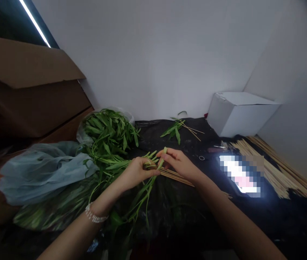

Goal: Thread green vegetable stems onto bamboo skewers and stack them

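My left hand (135, 174) is closed around a water spinach stem (145, 196), its leafy part hanging below the fingers. Near the stem's upper end, my right hand (182, 165) pinches it between thumb and fingers. Just under both hands, several thin bamboo skewers (176, 176) lie on the black plastic sheet (196, 141). Loose stems with long leaves (115, 164) spread out to the left of my left hand. Behind them, a heap of water spinach (107, 131) fills a clear plastic bag.
A pale blue plastic bag (45, 168) lies at the left, below an open cardboard box (31, 104). Skewers with leaves (175, 130) rest at the back. On the right are a lit phone (240, 175), a white box (240, 113) and bundled skewers (269, 169).
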`<state>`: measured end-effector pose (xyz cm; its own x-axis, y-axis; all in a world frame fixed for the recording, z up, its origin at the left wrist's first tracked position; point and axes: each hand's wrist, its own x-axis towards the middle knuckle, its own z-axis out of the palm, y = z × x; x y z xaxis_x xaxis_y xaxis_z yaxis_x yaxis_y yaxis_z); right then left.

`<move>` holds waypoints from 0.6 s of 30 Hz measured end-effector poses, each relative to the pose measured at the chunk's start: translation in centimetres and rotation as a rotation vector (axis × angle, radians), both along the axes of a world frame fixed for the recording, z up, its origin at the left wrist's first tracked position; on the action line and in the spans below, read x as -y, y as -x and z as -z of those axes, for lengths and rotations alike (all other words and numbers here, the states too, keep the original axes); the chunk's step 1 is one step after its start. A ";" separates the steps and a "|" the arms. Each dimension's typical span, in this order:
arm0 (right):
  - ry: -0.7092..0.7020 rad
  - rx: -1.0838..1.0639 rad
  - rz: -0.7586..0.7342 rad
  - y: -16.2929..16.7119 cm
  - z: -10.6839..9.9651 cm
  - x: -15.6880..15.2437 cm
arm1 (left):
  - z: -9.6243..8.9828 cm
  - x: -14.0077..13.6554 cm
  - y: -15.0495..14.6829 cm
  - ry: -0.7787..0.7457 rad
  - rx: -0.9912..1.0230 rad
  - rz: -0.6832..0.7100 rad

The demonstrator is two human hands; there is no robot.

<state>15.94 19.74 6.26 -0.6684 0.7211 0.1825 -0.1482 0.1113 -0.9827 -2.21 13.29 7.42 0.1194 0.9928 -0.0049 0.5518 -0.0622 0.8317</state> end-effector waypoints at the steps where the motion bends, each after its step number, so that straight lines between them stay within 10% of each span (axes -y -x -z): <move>1: 0.010 -0.002 0.009 0.1 0.0 0.0 | 0.2 0.1 -0.2 -0.024 -0.033 0.009; 11: -0.049 0.083 0.162 1.0 1.2 0.5 | -0.4 0.8 -0.7 -0.242 -0.364 0.164; 18: 0.071 0.000 0.008 1.1 1.9 0.5 | -0.6 1.0 0.2 -0.135 -0.157 0.301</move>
